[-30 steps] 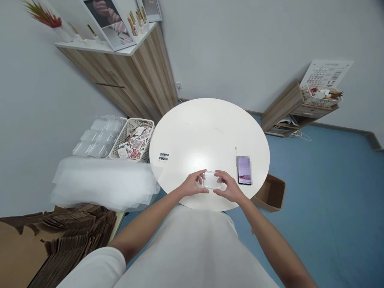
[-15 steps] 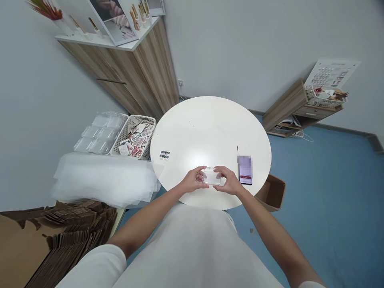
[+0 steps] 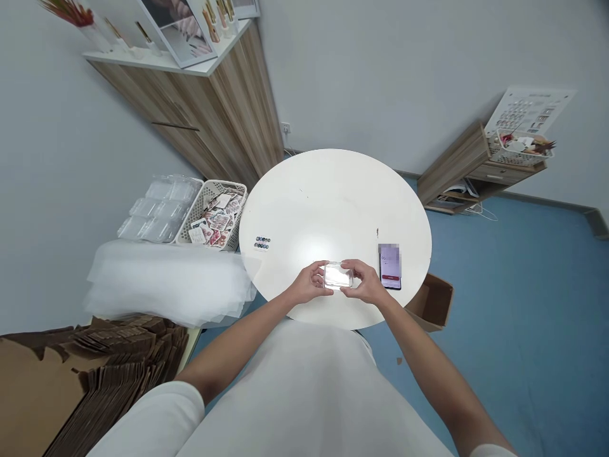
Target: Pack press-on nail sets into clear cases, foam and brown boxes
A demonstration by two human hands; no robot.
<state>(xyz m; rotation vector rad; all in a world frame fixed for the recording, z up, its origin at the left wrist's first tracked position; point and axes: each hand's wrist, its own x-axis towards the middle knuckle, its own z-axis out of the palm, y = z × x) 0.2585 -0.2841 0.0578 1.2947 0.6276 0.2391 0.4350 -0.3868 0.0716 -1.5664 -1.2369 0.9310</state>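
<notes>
Clear plastic case (image 3: 338, 277), catching the light, over the near part of the white round table (image 3: 333, 197); whether it touches the tabletop cannot be told. The left hand (image 3: 307, 284) grasps its left end between thumb and fingers; the right hand (image 3: 367, 283) grasps its right end likewise. To the right lies a phone (image 3: 391, 270), screen lit; farther left, 2 rows of small dark discs (image 3: 262, 244). Beyond the table's left edge: a basket (image 3: 233, 238) of printed cards (image 3: 219, 221).

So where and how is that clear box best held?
Probably by the left and right ends of the clear box, one from each side: its edges look straight, and the left hand and right hand grip it there, leaving its middle uncovered.
</notes>
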